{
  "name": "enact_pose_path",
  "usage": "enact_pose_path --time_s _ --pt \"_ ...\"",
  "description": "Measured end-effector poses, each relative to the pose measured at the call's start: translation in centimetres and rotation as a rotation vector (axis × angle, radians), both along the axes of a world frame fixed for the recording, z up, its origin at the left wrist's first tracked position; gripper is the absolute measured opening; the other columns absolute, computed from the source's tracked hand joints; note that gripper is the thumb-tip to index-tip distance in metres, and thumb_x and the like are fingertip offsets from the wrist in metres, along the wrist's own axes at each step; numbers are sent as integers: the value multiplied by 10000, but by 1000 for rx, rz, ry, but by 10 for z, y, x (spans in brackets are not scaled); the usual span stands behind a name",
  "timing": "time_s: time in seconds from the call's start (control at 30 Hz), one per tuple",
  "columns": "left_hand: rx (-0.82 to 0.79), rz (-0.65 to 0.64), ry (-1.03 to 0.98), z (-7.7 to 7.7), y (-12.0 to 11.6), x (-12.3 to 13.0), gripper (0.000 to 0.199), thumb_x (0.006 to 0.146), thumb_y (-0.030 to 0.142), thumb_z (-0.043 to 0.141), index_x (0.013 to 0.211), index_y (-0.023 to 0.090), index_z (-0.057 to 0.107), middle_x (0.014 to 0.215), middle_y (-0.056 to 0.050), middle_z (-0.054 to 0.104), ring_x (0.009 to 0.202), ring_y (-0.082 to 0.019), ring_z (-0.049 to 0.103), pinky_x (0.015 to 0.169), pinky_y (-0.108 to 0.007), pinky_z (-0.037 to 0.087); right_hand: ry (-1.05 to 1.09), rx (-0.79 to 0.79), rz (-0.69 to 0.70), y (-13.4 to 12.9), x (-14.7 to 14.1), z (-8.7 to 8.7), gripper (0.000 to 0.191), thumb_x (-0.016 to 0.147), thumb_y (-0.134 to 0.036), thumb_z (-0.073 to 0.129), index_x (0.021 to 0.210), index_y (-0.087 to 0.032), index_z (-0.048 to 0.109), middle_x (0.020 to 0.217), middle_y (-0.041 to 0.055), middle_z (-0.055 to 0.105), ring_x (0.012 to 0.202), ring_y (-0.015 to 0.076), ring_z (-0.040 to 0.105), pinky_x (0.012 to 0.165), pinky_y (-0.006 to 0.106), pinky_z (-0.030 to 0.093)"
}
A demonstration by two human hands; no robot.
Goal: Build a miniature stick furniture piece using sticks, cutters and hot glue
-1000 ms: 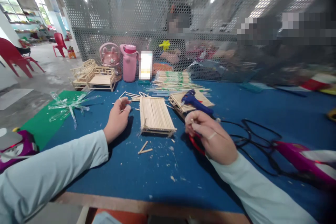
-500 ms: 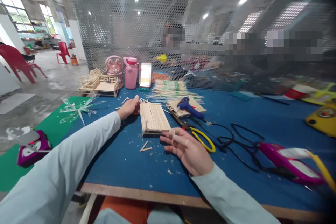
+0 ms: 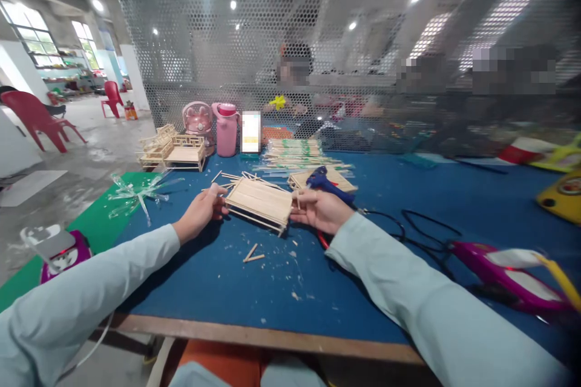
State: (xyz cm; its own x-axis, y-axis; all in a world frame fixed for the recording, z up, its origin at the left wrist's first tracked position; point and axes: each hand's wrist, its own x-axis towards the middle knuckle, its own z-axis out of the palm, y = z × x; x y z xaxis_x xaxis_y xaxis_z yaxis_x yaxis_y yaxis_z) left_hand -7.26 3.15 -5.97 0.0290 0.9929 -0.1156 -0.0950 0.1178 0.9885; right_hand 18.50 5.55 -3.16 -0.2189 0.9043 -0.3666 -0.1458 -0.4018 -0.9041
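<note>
A small platform of pale wooden sticks (image 3: 259,201) is held up between my two hands, tilted above the blue tabletop. My left hand (image 3: 206,208) pinches its left end. At the other end, my right hand (image 3: 320,208) has its fingers closed on the right edge, with a short stick (image 3: 297,198) by the thumb. Loose sticks (image 3: 231,180) lie just behind the platform. Some short stick pieces (image 3: 253,254) rest on the table in front of it.
A blue glue gun (image 3: 324,180) lies on another stick panel (image 3: 299,180), its cord trailing right to a purple power strip (image 3: 503,275). Bundled sticks (image 3: 293,150), a pink bottle (image 3: 226,133) and a stick-built model (image 3: 186,151) stand behind. A person sits beyond the mesh screen (image 3: 190,42).
The platform has turned and tilted, its front edge swinging round. My right hand has moved up and closed on its right end; my left hand has shifted left and nearer.
</note>
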Motion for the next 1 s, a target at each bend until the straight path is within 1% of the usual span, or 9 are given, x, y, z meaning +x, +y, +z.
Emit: enact_pose_path --time_s 0.1,0.23,0.3,0.37,0.47,0.53,0.73,0.87,1.0 --pt "-16 -11 -14 0 -10 0 385 895 464 407 965 120 566 721 -39 609 573 -108 588 502 -198 421 12 10 44 15 1 -3 183 744 -21 431 696 -159 541 581 42 638 522 126 613 572 259 529" --pt "-30 -23 -10 -1 -20 4 346 884 446 428 962 132 550 722 -33 604 578 -110 592 511 -208 425 30 47 76 31 -1 -9 192 763 -17 420 711 -164 532 603 37 642 555 131 625 688 310 549" --pt "-18 -26 18 -2 -23 7 308 854 429 491 955 142 538 737 -28 610 593 -109 597 522 -210 426 32 71 80 36 -2 -10 200 772 -10 416 713 -168 524 616 31 644 584 130 635 727 318 549" --pt "-1 -26 37 -3 -25 10 313 798 404 582 975 153 522 757 -21 621 614 -107 601 542 -211 431 20 87 86 38 -2 -9 205 778 -4 416 718 -164 530 621 31 644 584 124 634 700 296 551" --pt "39 -24 60 -6 -26 13 442 708 348 685 1052 164 477 737 -2 629 625 -109 600 562 -219 434 -17 107 84 36 0 -8 195 777 -6 439 723 -158 549 613 28 641 557 108 620 590 234 539" --pt "77 -25 84 -9 -26 14 493 663 309 717 1059 167 460 693 19 620 607 -110 591 555 -222 428 -44 130 66 34 2 -8 180 766 -7 468 713 -160 548 617 23 643 551 98 615 548 205 524" --pt "156 5 110 -16 -22 15 453 636 287 705 1002 167 467 601 55 590 547 -97 554 534 -215 408 -159 230 -31 24 8 -16 156 728 -30 573 689 -177 539 635 -1 648 515 86 598 486 184 498" --pt "160 -21 106 -17 -22 14 443 646 271 683 1018 169 466 642 46 592 563 -97 562 532 -212 412 -250 281 -77 9 17 -19 157 725 -30 571 686 -180 549 609 -1 647 503 93 595 474 189 484" --pt "130 -4 81 -15 -25 10 430 661 241 629 1054 183 464 762 21 588 582 -100 583 497 -206 407 -307 331 -92 -4 24 -17 114 712 -66 581 692 -173 550 612 12 647 515 103 596 515 219 487"
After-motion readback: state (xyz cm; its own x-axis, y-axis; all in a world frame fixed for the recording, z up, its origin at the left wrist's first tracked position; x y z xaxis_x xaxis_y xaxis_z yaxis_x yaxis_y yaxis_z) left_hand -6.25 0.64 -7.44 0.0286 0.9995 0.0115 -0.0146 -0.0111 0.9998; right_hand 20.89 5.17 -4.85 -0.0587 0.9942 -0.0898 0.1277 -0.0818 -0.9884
